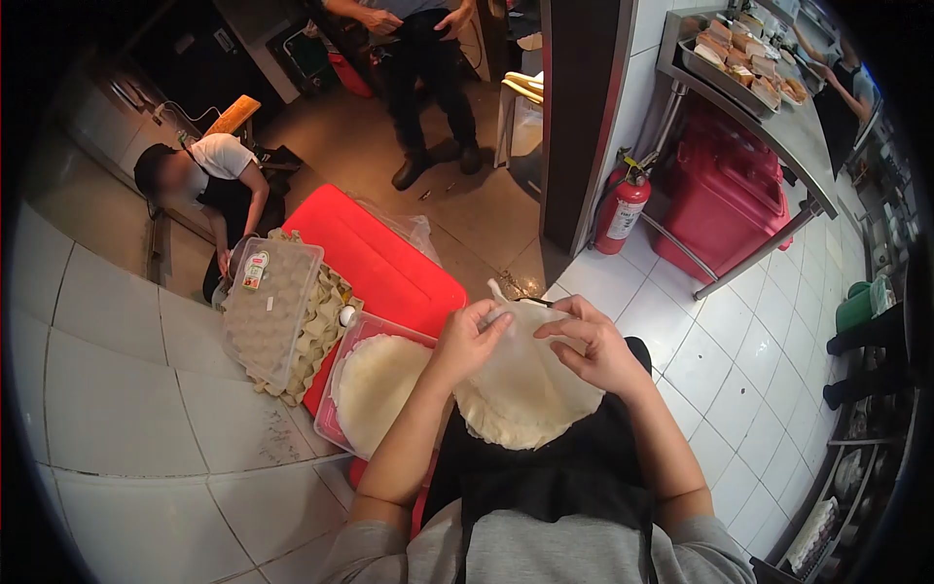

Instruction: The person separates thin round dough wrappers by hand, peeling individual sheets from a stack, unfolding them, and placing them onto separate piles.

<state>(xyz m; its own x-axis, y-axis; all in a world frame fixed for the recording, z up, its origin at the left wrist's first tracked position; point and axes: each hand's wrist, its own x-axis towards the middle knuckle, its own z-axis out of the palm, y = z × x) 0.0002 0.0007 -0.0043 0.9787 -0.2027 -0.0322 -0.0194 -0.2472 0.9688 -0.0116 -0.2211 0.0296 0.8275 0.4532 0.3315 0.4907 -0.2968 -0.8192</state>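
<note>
On my lap lies a stack of thin, round, pale dough sheets. The top dough sheet is partly lifted, its far edge raised between my hands. My left hand is closed, pinching the sheet near its far left side. At the far right side, my right hand has curled fingers on the same sheet; its exact grip is partly hidden. Left of my lap, more round dough sheets rest in a clear plastic box, partly covered by my left forearm.
A red lid or flat red surface lies ahead, beside stacked egg trays topped by a clear lid. One person crouches at left; another stands ahead. A fire extinguisher and red bin are at right.
</note>
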